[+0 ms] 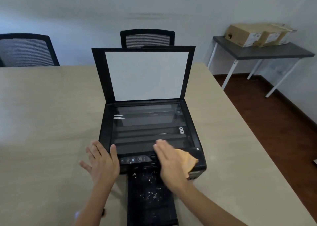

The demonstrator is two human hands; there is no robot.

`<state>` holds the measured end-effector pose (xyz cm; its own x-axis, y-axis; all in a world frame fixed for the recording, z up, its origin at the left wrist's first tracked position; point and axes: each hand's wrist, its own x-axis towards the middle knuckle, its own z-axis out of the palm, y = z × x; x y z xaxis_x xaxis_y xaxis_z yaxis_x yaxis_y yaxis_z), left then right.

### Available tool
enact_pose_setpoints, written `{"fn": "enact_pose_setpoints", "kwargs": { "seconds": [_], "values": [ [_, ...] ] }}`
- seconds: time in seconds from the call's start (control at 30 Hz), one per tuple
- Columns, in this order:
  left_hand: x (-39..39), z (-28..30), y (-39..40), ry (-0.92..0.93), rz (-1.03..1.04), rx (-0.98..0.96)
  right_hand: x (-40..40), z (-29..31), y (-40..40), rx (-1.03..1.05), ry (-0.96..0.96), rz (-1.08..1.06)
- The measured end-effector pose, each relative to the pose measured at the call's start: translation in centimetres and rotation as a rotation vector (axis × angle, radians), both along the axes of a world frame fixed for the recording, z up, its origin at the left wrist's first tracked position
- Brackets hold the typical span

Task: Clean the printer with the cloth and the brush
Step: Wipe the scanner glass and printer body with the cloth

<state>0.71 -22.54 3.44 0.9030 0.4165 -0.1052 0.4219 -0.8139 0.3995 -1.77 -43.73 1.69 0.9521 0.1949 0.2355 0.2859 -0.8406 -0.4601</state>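
No text can be read: the white labels on the tan cardboard boxes (257, 35) and the icons on the black printer's control strip (135, 159) are too blurred.

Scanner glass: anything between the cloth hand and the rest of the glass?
Nothing visible. The lid is raised upright behind the scanner glass, which is bare. The right hand presses the cloth flat at the printer's front right corner; the left hand rests on the front left corner, off the glass.
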Motion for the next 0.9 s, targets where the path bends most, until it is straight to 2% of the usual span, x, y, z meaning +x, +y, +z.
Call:
{"fn": "enact_pose_setpoints", "kwargs": {
  "seconds": [0.07,0.13,0.2,0.27,0.33,0.37,0.5,0.63,0.73,0.83,0.9],
  "values": [
    [-0.2,-0.3,0.0,0.005,-0.009,0.035,-0.1,0.7,1.2,0.037,0.071,0.185],
    [-0.3,-0.6,0.1,0.006,-0.024,0.081,0.1,2.3,-0.1,0.172,0.18,0.284],
    [-0.2,-0.8,0.0,0.009,-0.031,0.112,1.0,3.9,-3.0,0.27,0.173,0.191],
    [0.1,-0.8,-0.2,0.01,-0.026,0.132,3.4,5.0,-6.5,0.289,0.012,-0.059],
    [0.1,-0.9,-0.4,0.007,-0.021,0.145,6.6,4.7,-9.5,0.199,-0.054,-0.263],
    [0.1,-1.0,-0.4,0.002,-0.018,0.151,8.1,4.3,-10.3,0.145,-0.044,-0.284],
    [0.1,-1.1,-0.4,-0.017,-0.024,0.158,13.1,2.1,-10.9,-0.023,0.062,-0.257],
    [0.1,-0.8,-0.4,-0.001,-0.024,0.18,17.7,2.8,-10.8,-0.104,0.124,-0.265],
    [0.0,-0.9,-0.1,-0.027,-0.034,0.171,17.0,1.2,-11.9,-0.233,0.167,-0.173],
    [0.1,-1.0,-0.2,-0.041,-0.028,0.16,14.0,1.0,-12.5,-0.216,0.106,-0.197],
    [0.3,-1.0,-0.2,-0.049,-0.021,0.164,14.7,1.9,-12.2,-0.229,0.132,-0.224]
  ]
}}
